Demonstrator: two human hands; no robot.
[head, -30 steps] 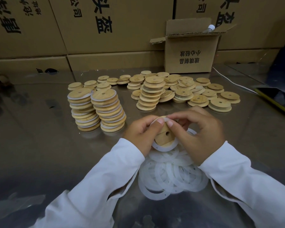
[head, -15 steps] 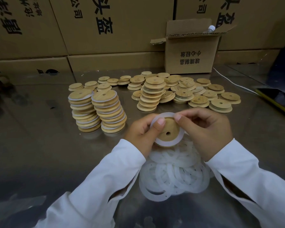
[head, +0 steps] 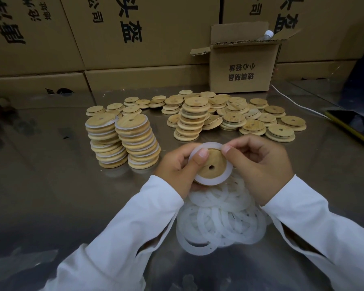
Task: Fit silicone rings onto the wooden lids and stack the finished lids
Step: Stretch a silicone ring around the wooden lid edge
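Both hands are held close together. The left hand (head: pixel 177 165) grips the wooden lid (head: pixel 215 164) from the lid's left side, with its thumb flat on the lid's face. The right hand (head: pixel 261 166) is on the lid's right side. Its curled fingers (head: pixel 243 143) and thumb pinch the silicone ring (head: pixel 207 181) at the lid's top edge. Both arms wear white sleeves (head: pixel 135 227).

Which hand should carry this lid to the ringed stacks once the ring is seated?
Left, probably. The left hand grips the wooden lid, thumb across its face, and the ringed stacks stand on its side. The right hand only pinches the silicone ring at the rim and would have to cross over.
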